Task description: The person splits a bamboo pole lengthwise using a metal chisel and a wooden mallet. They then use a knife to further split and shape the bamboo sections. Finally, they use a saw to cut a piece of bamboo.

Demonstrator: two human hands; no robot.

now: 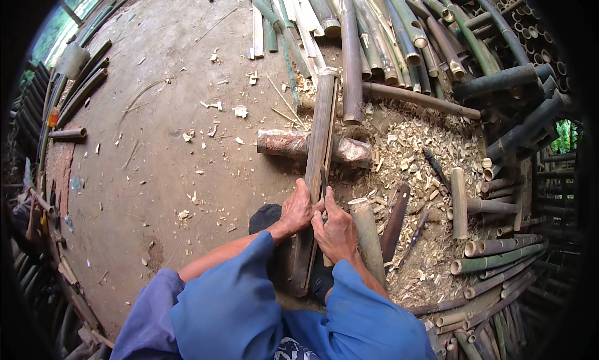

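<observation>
A brown bamboo pole [319, 132], split lengthwise along its right side, slants away from me between my legs. Its far part rests across a short log [281, 143] with pale, stripped patches. My left hand [296, 209] is closed around the pole's left side, about midway along it. Close beside it, my right hand [336, 230] is closed on what looks like a knife, whose narrow dark blade [323, 177] lies along the split. The fingers of both hands nearly meet, and they hide part of the tool.
Bamboo poles [352, 54] lie in a row at the far side, with stacked lengths [505, 254] at the right. Pale wood shavings [430, 147] cover the ground on the right. A bamboo piece [368, 235] and a dark wooden sheath-like piece [395, 222] lie beside my right arm.
</observation>
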